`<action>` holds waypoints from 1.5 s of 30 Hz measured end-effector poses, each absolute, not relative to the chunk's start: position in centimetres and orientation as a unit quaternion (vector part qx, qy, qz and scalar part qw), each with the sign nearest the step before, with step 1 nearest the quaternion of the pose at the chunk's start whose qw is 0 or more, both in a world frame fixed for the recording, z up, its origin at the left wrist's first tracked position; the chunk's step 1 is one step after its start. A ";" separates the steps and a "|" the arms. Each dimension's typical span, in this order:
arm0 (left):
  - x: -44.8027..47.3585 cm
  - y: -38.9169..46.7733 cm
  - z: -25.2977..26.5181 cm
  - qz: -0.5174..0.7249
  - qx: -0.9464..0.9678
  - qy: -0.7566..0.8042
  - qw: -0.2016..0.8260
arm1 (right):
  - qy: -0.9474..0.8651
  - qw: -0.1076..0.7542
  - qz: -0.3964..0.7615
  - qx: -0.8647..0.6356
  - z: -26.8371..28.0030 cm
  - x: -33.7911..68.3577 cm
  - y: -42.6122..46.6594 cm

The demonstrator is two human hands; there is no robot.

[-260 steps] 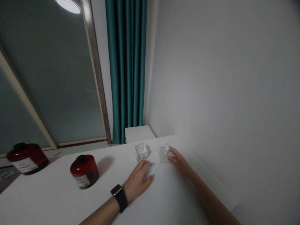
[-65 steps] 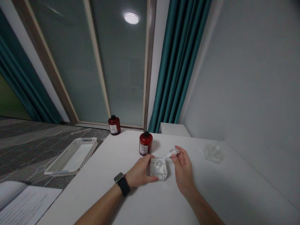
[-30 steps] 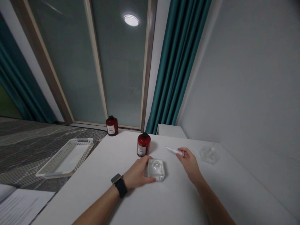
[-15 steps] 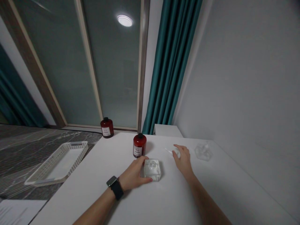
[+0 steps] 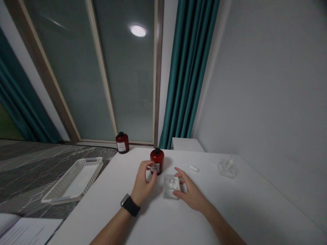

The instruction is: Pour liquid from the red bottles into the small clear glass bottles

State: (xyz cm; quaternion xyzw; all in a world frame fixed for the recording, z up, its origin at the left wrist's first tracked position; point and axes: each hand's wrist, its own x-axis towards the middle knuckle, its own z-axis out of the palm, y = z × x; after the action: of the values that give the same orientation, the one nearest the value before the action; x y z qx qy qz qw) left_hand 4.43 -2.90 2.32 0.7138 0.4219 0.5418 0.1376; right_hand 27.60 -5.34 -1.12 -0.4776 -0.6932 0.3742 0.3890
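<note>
A square clear glass container (image 5: 168,188) with a round raised shape in its top sits on the white table. My right hand (image 5: 190,192) grips its right side, thumb at the front corner and fingers at the back. Just left of it, my left hand (image 5: 144,182) is raised with thumb and fingers apart and holds nothing. Behind those fingers stands a dark red bottle (image 5: 157,157) with a black cap, its white label partly covered. I cannot tell whether the fingers touch the bottle. Beyond my right hand lies a small clear plastic dropper (image 5: 194,168).
A faceted clear glass dish (image 5: 227,168) stands on the right of the table (image 5: 163,224). Another red bottle (image 5: 122,144) is at the far left corner. Left of the table are a white perforated basket (image 5: 74,182) and printed papers (image 5: 30,231).
My right hand has let go of the dropper and moved left onto the glass container. My left hand has released the container and shifted up and left toward the nearer bottle.
</note>
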 end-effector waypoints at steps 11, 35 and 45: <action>5.5 2.4 2.9 0.518 0.691 0.498 0.083 | -0.652 0.482 0.308 -0.497 -3.1 28.5 -2.0; 1.9 -3.2 2.7 0.436 0.727 0.382 0.368 | -0.681 0.510 0.003 -0.526 -1.1 27.6 -3.6; 2.6 -3.4 2.8 0.455 0.714 0.384 0.369 | -0.752 0.504 0.075 -0.419 5.3 22.7 -4.7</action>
State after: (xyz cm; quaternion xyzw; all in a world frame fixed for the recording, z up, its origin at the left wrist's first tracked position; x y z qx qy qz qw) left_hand 2.61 -3.41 2.82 0.7139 0.3836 0.4550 0.3691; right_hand 22.65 -4.71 5.26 -0.4186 -0.7518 0.0750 0.5039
